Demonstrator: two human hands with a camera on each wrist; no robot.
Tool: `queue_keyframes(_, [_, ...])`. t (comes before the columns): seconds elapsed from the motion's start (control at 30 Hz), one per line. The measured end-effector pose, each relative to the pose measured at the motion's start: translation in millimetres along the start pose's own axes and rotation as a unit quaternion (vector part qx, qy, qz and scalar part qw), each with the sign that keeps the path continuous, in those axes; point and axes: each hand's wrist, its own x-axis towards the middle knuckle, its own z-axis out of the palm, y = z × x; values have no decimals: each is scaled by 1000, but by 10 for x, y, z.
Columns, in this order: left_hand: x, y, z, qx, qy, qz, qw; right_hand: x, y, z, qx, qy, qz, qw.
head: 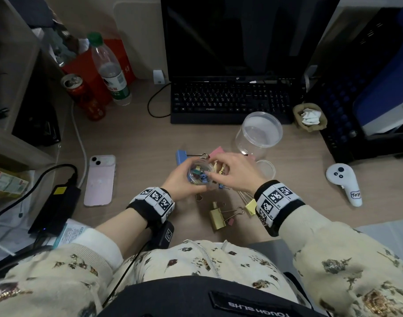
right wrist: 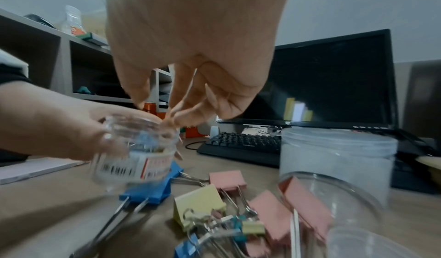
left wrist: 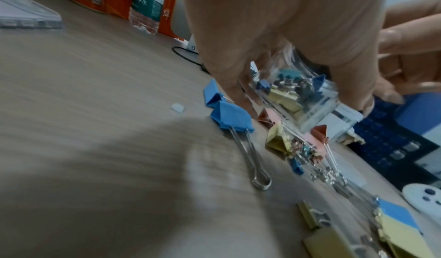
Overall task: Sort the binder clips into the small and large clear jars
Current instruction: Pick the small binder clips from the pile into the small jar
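Note:
My left hand [head: 182, 181] grips the small clear jar [head: 199, 173] just above the desk, tilted, with several small coloured clips inside [left wrist: 298, 96]. My right hand [head: 221, 172] hovers at the jar's mouth [right wrist: 138, 149], fingers bent down and thumb slightly apart; I see no clip between them. The large clear jar [head: 258, 133] stands behind, to the right, and looks bare inside. Loose clips lie around: a large blue one [head: 181, 156], pink ones [right wrist: 227, 179], large yellow ones [head: 216, 217], and small ones in a heap [right wrist: 238, 224].
A small clear lid [head: 265, 169] lies right of my hands. A pink phone [head: 99, 180] lies left, a black keyboard [head: 230, 104] and monitor behind, a white controller [head: 343, 183] at right. A bottle [head: 111, 72], a can [head: 78, 92] and a power adapter [head: 56, 207] crowd the left.

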Motion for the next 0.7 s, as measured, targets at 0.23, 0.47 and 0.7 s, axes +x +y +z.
queue_keyframes(0.23, [46,-18,-62,-106,104,-43,988,-151,226,150,1,-79,65,995])
queue_keyframes(0.47, [15,29,-58,-25,32,-4,999,-226,199,503,-94,-221,95,966])
queue_keyframes(0.7, [-11,9,-100,-17,33,-8,999,-233,160,627,-103,-195,105,970])
